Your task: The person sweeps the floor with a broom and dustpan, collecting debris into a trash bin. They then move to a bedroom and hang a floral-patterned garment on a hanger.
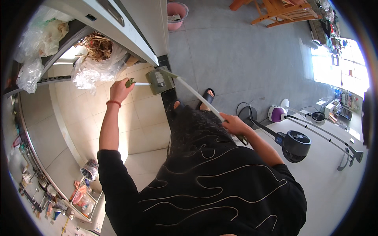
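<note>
My left hand (118, 91), with a red bead bracelet at the wrist, grips the green end of a dustpan's long handle. The green dustpan (168, 83) rests on the dark threshold strip, with small bits of debris in it. My right hand (236, 124) is closed around the pale pole of a broom (196, 93). The pole slants from my waist down to the pan, where its green lower end lies over the pan's edge. Most of the broom's bristles are hidden from view. My feet, in black slippers, stand just beside the pan.
Beyond the threshold a pink bucket (178, 14) and a wooden chair (277, 13) stand on grey floor. A dark fan (296, 146) and a purple-and-white appliance (277, 114) are at right. Plastic bags with dry plant stalks (96, 47) sit on a rack at left, near a sliding door (118, 23).
</note>
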Motion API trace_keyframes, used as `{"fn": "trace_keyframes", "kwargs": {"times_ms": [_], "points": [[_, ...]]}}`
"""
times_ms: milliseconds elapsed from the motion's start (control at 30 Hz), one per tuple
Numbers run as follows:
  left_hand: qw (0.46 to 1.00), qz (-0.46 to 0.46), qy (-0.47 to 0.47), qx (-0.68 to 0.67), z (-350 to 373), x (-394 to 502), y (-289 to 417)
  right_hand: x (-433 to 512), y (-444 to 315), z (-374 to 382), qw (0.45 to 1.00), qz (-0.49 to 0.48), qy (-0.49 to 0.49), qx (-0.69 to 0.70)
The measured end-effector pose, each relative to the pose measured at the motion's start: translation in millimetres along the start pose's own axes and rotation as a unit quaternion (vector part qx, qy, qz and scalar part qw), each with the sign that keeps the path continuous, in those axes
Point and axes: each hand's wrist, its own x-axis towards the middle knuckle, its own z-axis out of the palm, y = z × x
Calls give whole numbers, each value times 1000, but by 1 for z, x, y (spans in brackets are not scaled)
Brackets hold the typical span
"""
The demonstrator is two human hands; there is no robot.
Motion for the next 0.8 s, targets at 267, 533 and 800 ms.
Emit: {"fn": "trace_keyframes", "kwargs": {"times_ms": [267,533,800], "points": [[981,-176,55,-65,6,-127,-26,66,15,-39,942,-44,-54,-328],[950,-293,79,-70,27,-221,-27,236,-50,-74,882,-1,-3,-472],[945,-309,85,-67,38,-248,-33,225,25,-26,897,-41,-78,-433]]}}
